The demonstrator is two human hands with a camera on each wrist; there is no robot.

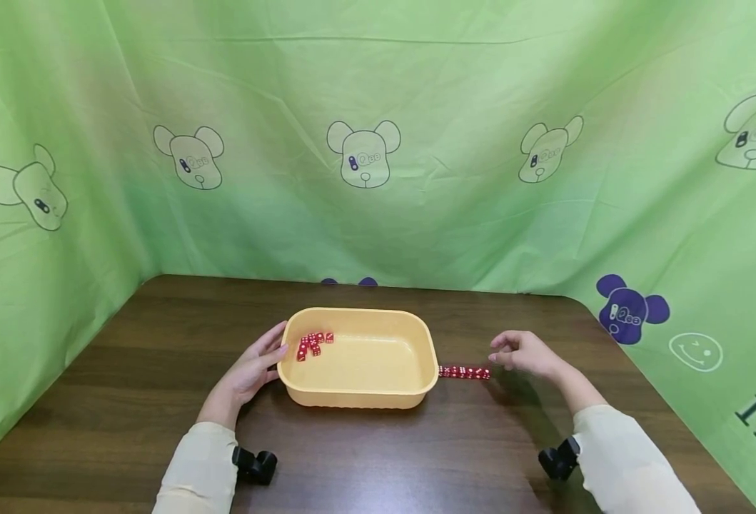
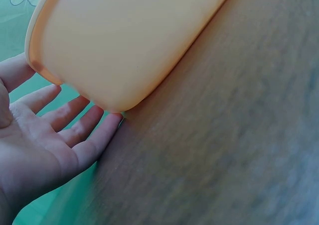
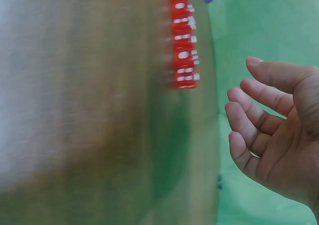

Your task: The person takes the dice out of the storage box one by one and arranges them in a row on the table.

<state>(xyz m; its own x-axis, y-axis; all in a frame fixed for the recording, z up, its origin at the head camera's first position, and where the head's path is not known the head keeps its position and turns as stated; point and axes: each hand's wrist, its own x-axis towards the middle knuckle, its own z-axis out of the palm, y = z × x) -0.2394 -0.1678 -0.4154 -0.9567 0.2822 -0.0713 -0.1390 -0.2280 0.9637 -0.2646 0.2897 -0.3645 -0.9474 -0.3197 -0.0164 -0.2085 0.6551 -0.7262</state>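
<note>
A pale yellow plastic tub [image 1: 358,400] stands on the table. Several red dice [image 1: 313,341] with white pips lie inside it, toward its left end. My left hand [image 1: 252,368] holds that end, its thumb at the rim and its fingertips against the outer wall, as the left wrist view [image 2: 55,140] shows. From the tub's right side a straight row of red dice [image 1: 464,373] extends across the table. My right hand [image 1: 525,353] hovers just past the row's right end, fingers loosely bent and holding nothing; the right wrist view shows it apart from the dice row [image 3: 184,41].
The brown wooden table [image 1: 365,464] has rounded far corners. A green curtain [image 1: 455,228] printed with bear heads hangs behind it and along both sides. A black wrist-worn device [image 1: 255,465] sits on the left sleeve, another [image 1: 559,459] on the right.
</note>
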